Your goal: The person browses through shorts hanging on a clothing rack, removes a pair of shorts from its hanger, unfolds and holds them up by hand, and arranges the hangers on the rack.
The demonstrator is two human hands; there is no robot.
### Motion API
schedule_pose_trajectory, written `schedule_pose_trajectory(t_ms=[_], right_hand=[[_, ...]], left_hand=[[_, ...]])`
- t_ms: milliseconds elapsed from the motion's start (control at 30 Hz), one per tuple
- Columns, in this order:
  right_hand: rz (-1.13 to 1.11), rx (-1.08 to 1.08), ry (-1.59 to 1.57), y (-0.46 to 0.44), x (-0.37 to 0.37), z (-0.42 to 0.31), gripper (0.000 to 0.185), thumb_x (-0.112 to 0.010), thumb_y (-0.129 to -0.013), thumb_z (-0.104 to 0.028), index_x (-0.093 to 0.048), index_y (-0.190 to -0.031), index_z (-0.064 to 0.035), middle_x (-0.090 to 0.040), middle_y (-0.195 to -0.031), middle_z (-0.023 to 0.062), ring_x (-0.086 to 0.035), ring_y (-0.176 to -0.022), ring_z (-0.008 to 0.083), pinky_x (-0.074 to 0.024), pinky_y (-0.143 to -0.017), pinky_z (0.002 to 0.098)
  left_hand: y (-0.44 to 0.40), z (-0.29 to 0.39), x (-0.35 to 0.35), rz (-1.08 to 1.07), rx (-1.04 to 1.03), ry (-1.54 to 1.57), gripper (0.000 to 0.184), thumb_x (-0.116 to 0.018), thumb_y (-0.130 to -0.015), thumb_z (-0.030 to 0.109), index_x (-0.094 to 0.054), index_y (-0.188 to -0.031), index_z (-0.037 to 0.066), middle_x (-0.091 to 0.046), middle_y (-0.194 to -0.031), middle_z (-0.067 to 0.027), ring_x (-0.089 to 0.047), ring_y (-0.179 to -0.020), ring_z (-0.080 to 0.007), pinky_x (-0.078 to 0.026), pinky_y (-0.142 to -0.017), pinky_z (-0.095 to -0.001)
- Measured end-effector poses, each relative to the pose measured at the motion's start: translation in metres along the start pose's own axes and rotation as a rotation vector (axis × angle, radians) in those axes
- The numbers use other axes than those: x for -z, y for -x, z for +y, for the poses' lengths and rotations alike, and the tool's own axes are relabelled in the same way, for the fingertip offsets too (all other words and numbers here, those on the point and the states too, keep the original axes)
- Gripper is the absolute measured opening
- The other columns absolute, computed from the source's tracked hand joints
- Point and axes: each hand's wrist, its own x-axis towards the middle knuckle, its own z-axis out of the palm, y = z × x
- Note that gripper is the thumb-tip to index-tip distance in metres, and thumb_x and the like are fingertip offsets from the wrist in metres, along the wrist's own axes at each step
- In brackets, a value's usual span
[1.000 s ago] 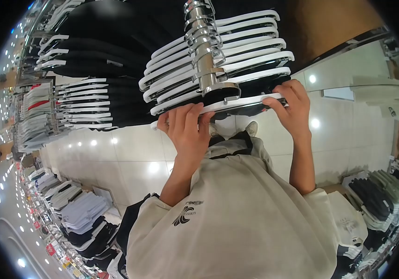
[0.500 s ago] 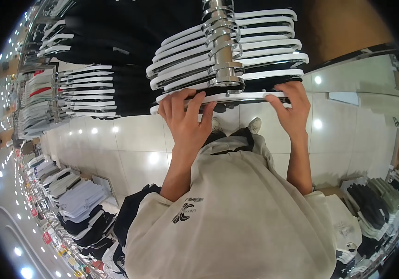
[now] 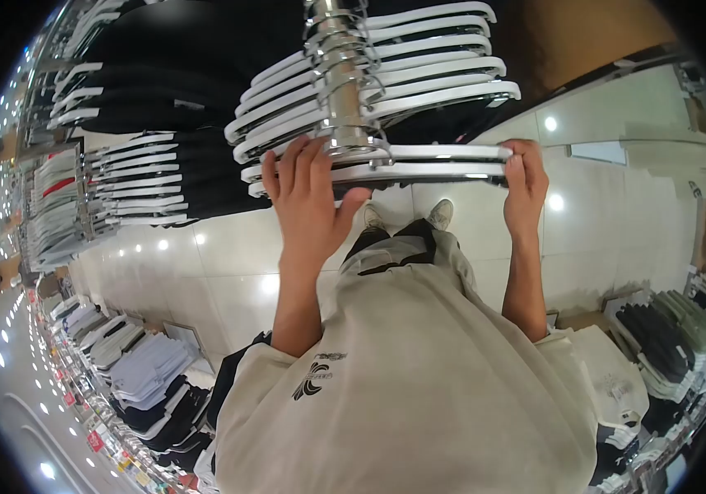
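Front hangers [image 3: 427, 172]: hung at the rail's [image 3: 343, 103] near end; judged light, stiff, slick (dark garments [image 3: 435, 125] probably soft), best held by both shoulders.
Left hand [image 3: 305, 210]: spread wide across them, thumb apart.
Right hand [image 3: 524, 183]: closed on their ends.

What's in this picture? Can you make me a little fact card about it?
Left hand: spread fingers over the front hangers
Right hand: holding their other ends
Hanger color: white
Bar: shiny metal, above the hands, with hanger hooks around it
Clothes at the left: black, on white hangers
Shirt: cream, with a black design
Floor: pale, shiny tiles
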Motion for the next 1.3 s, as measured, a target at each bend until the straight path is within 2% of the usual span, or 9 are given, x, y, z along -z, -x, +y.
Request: schedule_pose_trajectory(t_ms=[233,400,567,767,900,933,1067,1100,1300], right_hand=[[-0.175,-0.213,-0.382,0.042,0.002,0.008,0.052,-0.054,-0.091,-0.054,-0.049,-0.099,-0.0025,-0.055,-0.102,0.0122,-0.05,-0.092,0.0159,-0.0399,-0.083,0.0282],[-0.211,-0.185,-0.557,0.036,0.008,0.022,0.065,-0.057,-0.089,-0.05,-0.044,-0.128,0.0011,-0.044,-0.13,0.0157,-0.054,-0.096,0.0188,-0.0455,-0.083,0.0328],[-0.127,-0.432,-0.396,0.003,0.013,0.015,0.083,-0.066,-0.089,-0.028,-0.015,-0.151,-0.0075,-0.048,-0.122,0.0153,-0.056,-0.093,0.0171,-0.0538,-0.071,0.033],[-0.21,-0.367,-0.197,-0.023,-0.011,0.037,0.091,-0.075,-0.083,-0.017,-0.015,-0.151,-0.0071,-0.044,-0.126,0.0175,-0.057,-0.077,0.0124,-0.0489,-0.066,0.0251],[-0.081,-0.147,-0.053,-0.035,-0.009,0.038,0.081,-0.076,-0.081,-0.015,-0.029,-0.147,-0.0062,-0.063,-0.106,0.0142,-0.057,-0.07,0.0133,-0.0472,-0.065,0.0256],[-0.042,-0.07,-0.248,-0.036,-0.011,0.045,0.059,-0.079,-0.079,-0.014,-0.052,-0.13,-0.0031,-0.067,-0.099,0.0101,-0.059,-0.069,0.0136,-0.0463,-0.061,0.0259],[-0.322,-0.218,0.017,-0.027,0.022,0.032,0.029,-0.084,-0.071,-0.017,-0.071,-0.091,-0.0021,-0.067,-0.091,0.0062,-0.061,-0.077,0.0169,-0.0457,-0.063,0.029],[-0.359,0.001,0.063,-0.026,0.027,0.037,0.032,-0.086,-0.068,-0.018,-0.07,-0.092,-0.0025,-0.065,-0.094,0.0089,-0.061,-0.086,0.0225,-0.0462,-0.071,0.0321],[-0.5,-0.134,-0.208,0.002,0.046,0.039,0.025,-0.077,-0.07,-0.005,-0.061,-0.088,-0.0003,-0.063,-0.105,0.0114,-0.06,-0.097,0.0248,-0.0455,-0.086,0.0325]], left_hand=[[-0.008,-0.009,0.02,-0.134,-0.048,0.038,0.068,-0.044,-0.089,0.069,-0.064,-0.104,0.006,-0.063,-0.104,-0.0107,-0.05,-0.115,-0.0352,-0.028,-0.102,-0.0545],[-0.005,-0.007,0.018,-0.095,0.001,0.109,0.08,-0.036,-0.086,0.077,-0.066,-0.098,0.004,-0.065,-0.091,-0.0101,-0.055,-0.095,-0.0345,-0.031,-0.096,-0.0498],[-0.008,0.001,0.013,-0.045,0.047,0.201,0.081,-0.028,-0.091,0.073,-0.066,-0.094,0.002,-0.065,-0.083,-0.0113,-0.056,-0.087,-0.0341,-0.029,-0.098,-0.0486],[-0.013,0.016,0.016,-0.123,0.273,0.275,0.086,-0.011,-0.098,0.064,-0.067,-0.101,-0.001,-0.066,-0.097,-0.0125,-0.056,-0.09,-0.0276,-0.038,-0.089,-0.0382],[-0.006,0.02,-0.003,0.004,0.443,0.4,0.073,-0.017,-0.102,0.053,-0.065,-0.102,-0.001,-0.067,-0.096,-0.0116,-0.058,-0.085,-0.0209,-0.045,-0.079,-0.032],[-0.002,0.019,-0.006,0.041,0.467,0.428,0.068,-0.019,-0.103,0.05,-0.065,-0.103,-0.001,-0.067,-0.095,-0.0114,-0.058,-0.084,-0.0197,-0.046,-0.077,-0.0309],[-0.001,0.023,-0.009,0.137,0.506,0.482,0.047,-0.035,-0.103,0.036,-0.063,-0.104,-0.002,-0.068,-0.093,-0.0109,-0.062,-0.084,-0.0176,-0.048,-0.077,-0.029],[-0.005,0.03,-0.007,0.165,0.509,0.456,0.042,-0.04,-0.103,0.031,-0.064,-0.103,-0.003,-0.069,-0.093,-0.0106,-0.063,-0.085,-0.0171,-0.048,-0.077,-0.0286],[-0.028,0.039,-0.008,0.25,0.461,0.425,0.021,-0.051,-0.082,-0.006,-0.067,-0.096,-0.003,-0.069,-0.09,-0.0109,-0.061,-0.08,-0.0145,-0.047,-0.073,-0.0247]])
